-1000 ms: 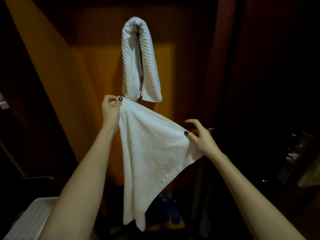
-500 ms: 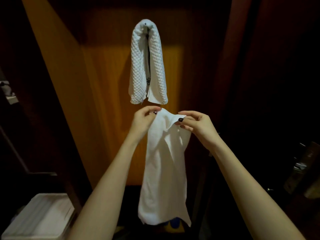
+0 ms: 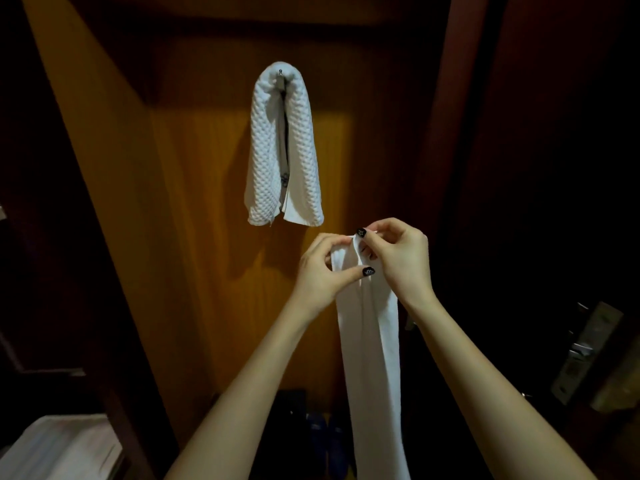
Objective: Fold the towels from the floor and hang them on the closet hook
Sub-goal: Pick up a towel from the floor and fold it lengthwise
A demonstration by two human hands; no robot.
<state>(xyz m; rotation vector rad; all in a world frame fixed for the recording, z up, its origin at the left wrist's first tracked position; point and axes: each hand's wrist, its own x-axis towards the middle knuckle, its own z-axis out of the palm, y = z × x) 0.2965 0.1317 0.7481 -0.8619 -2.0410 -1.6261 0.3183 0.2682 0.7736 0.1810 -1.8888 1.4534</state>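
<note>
A smooth white towel (image 3: 372, 358) hangs in a long narrow fold from my two hands, reaching the bottom edge of the view. My left hand (image 3: 322, 271) pinches its top left corner between thumb and fingers. My right hand (image 3: 398, 258) pinches the top edge right beside it, so both hands nearly touch. Above them a quilted white towel (image 3: 266, 150) is draped in a loop over a small metal hook (image 3: 281, 73) on the orange wooden closet wall.
A white slatted box (image 3: 59, 448) sits at the lower left. Blue slippers (image 3: 325, 441) lie on the dark closet floor behind the towel. A metal door lock plate (image 3: 585, 351) shows at the right on a dark door.
The towel was spread wide between my hands; I brought the hands together, so it now hangs folded into a narrow strip. Both hands shifted right, just below the hanging towel.
</note>
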